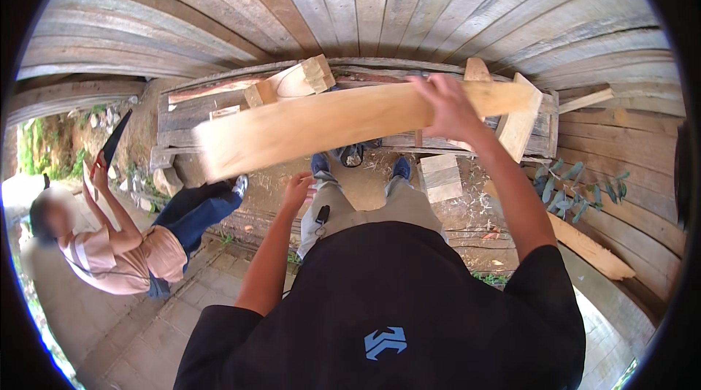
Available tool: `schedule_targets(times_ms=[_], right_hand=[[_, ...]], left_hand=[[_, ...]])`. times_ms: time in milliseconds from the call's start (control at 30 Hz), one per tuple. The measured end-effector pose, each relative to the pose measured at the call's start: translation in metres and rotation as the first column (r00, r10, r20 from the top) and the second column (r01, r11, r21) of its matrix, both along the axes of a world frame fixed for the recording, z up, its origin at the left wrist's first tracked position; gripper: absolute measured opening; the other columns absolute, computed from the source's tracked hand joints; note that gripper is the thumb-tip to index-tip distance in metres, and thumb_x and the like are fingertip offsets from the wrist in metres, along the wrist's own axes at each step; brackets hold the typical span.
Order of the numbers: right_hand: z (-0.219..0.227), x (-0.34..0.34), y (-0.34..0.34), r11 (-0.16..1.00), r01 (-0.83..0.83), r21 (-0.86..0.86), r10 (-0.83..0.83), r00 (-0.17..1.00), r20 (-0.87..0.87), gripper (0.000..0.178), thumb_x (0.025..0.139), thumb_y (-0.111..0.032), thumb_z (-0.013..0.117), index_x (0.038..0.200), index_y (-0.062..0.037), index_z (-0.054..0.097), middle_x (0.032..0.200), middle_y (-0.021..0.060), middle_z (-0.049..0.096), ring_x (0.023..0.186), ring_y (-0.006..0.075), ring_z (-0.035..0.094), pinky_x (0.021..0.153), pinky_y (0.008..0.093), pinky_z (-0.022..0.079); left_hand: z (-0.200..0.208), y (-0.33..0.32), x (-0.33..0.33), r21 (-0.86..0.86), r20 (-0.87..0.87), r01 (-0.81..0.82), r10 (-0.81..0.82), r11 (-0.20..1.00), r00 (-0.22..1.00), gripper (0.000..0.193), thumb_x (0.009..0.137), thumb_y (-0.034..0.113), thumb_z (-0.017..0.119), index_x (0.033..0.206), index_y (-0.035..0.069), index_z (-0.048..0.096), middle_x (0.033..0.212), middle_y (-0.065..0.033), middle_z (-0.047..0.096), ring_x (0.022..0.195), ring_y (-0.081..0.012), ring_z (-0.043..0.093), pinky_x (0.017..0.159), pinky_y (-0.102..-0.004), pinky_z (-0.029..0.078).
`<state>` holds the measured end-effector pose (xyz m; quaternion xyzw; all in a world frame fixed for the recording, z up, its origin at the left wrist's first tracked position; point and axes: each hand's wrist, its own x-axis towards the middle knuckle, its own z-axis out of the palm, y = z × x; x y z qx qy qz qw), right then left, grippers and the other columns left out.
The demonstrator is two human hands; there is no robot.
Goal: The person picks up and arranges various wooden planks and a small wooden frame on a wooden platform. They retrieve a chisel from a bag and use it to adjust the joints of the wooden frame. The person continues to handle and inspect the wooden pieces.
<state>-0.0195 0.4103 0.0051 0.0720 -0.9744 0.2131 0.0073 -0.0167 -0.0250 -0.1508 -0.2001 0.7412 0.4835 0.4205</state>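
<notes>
A long pale wooden board [314, 125] is raised crosswise over the workbench, its left end nearer and smeared by motion. My right hand [447, 106] grips it toward its right part, fingers over the far edge. Below the board, apart from it, my left hand [298, 191] hangs near my left knee with its fingers loosely apart and nothing in them. Under the board, the bench [179, 127] carries stacked wood blocks [303, 77] at the far left. At the bench's right end, a flat pale plank [520, 123] stands at a slant.
To the left a person [135, 247] holds up a dark-bladed tool with a red handle [113, 143]. A wood block [441, 177] lies by my right foot. Leafy twigs [577, 189] and a loose plank [588, 247] are at the right. A plank wall [380, 3] rises behind the bench.
</notes>
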Motion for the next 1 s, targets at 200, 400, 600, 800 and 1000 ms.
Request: schedule_targets(times_ms=[200, 400, 600, 800, 1000], right_hand=[[-0.102, 0.041, 0.131, 0.987, 0.15, 0.062, -0.159, 0.967, 0.2, 0.102, 0.048, -0.011, 0.081, 0.141, -0.0162, 0.041, 0.122, 0.0165, 0.044, 0.116, 0.0351, 0.043, 0.101, 0.0401, 0.039], [-0.194, 0.054, 0.203, 0.978, 0.173, 0.12, -0.203, 0.925, 0.323, 0.104, 0.049, -0.005, 0.079, 0.144, -0.0177, 0.037, 0.129, 0.0182, 0.042, 0.122, 0.0372, 0.04, 0.105, 0.0409, 0.037], [-0.26, 0.062, 0.225, 0.951, 0.281, 0.132, -0.308, 0.907, 0.287, 0.102, 0.059, -0.004, 0.077, 0.147, -0.0197, 0.029, 0.134, 0.0191, 0.039, 0.126, 0.038, 0.038, 0.107, 0.0431, 0.033], [-0.24, 0.057, 0.153, 0.854, 0.438, 0.28, -0.497, 0.846, 0.192, 0.095, 0.067, -0.007, 0.074, 0.148, -0.0194, 0.026, 0.14, 0.0198, 0.035, 0.129, 0.0375, 0.036, 0.108, 0.0458, 0.03], [-0.194, 0.019, -0.068, 0.876, 0.232, -0.423, -0.202, 0.972, 0.115, 0.051, 0.072, -0.01, 0.069, 0.121, -0.011, 0.055, 0.112, 0.0149, 0.056, 0.109, 0.0326, 0.052, 0.094, 0.0434, 0.042]], left_hand=[[-0.039, 0.03, 0.008, -0.017, -0.053, 0.029, -0.03, 0.999, 0.998, 0.039, 0.088, 0.019, 0.06, 0.124, 0.006, 0.053, 0.099, -0.0074, 0.067, 0.078, -0.0154, 0.064, 0.057, -0.0269, 0.05], [-0.103, 0.078, 0.013, -0.148, -0.318, -0.017, -0.031, 0.989, 0.948, 0.084, 0.069, 0.022, 0.083, 0.137, 0.005, 0.036, 0.113, -0.0173, 0.057, 0.08, -0.0183, 0.06, 0.073, -0.0354, 0.05], [-0.137, 0.105, 0.006, -0.338, -0.378, -0.2, 0.062, 0.92, 0.924, 0.062, 0.073, 0.022, 0.072, 0.126, 0.004, 0.047, 0.082, -0.0158, 0.063, 0.078, -0.0297, 0.062, 0.075, -0.0397, 0.048], [-0.114, 0.086, 0.005, -0.246, -0.445, -0.311, 0.178, 0.918, 0.878, 0.028, 0.079, 0.022, 0.055, 0.083, -0.005, 0.059, 0.065, -0.018, 0.052, 0.063, -0.0248, 0.055, 0.065, -0.0405, 0.045], [-0.1, 0.055, 0.009, -0.067, -0.427, -0.354, 0.293, 0.933, 0.855, 0.019, 0.085, 0.016, 0.053, 0.09, -0.002, 0.058, 0.063, -0.005, 0.05, 0.059, -0.0111, 0.047, 0.053, -0.0318, 0.042]])
